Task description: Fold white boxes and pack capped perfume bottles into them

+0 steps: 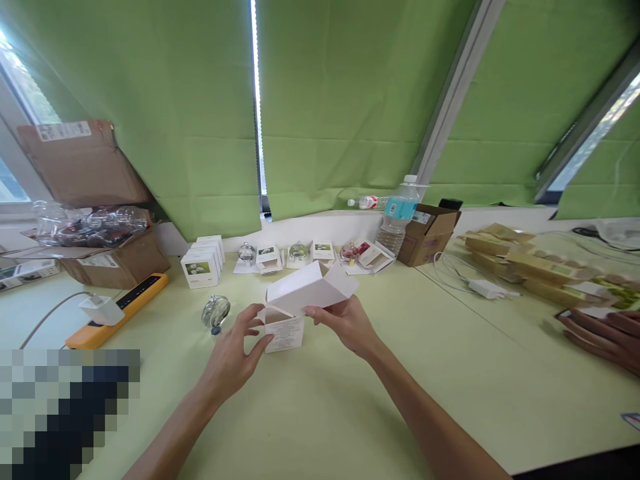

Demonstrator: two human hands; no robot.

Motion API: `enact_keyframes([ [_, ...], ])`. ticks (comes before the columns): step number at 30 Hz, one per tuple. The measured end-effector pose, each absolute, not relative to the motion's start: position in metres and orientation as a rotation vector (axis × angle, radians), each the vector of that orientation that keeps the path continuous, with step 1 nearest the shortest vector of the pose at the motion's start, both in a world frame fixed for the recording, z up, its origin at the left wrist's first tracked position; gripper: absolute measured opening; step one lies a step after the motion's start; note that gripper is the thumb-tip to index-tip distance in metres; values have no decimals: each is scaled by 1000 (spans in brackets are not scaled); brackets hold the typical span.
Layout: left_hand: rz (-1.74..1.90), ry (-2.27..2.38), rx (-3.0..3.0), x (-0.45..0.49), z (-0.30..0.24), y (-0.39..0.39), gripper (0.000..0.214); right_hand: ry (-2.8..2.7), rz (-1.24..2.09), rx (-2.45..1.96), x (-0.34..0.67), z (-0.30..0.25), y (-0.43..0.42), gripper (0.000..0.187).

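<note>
I hold a small white carton (pixel 300 300) over the pale green table (pixel 320 400), its flaps unfolded and printed text on its lower face. My right hand (pixel 345 323) grips the carton's right underside with curled fingers. My left hand (pixel 235 353) pinches the carton's lower left flap with its fingertips. A round glass bottle (pixel 215 311) lies on the table just left of my left hand.
A row of white boxes (pixel 203 261) and glass bottles lines the back edge. A water bottle (pixel 399 220) and an open cardboard box (pixel 429 233) stand at back right. A yellow power strip (pixel 120 307) lies left. Another person's hand (pixel 603 337) rests at right by tan boxes (pixel 535 263).
</note>
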State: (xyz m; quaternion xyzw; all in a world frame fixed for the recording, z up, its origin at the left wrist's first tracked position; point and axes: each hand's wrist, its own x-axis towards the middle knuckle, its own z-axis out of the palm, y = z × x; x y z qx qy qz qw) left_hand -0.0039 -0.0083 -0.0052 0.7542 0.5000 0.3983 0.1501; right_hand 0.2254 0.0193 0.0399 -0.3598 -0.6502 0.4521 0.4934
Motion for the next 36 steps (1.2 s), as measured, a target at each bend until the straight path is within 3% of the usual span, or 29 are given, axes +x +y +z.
enact_keyframes([
  [19, 1123, 1445, 2174, -6, -15, -8, 49, -1648, 1046, -947, 231, 39, 22, 42],
  [36, 1173, 1419, 2249, -3, -7, -11, 44, -1793, 942, -981, 232, 40, 19, 36],
])
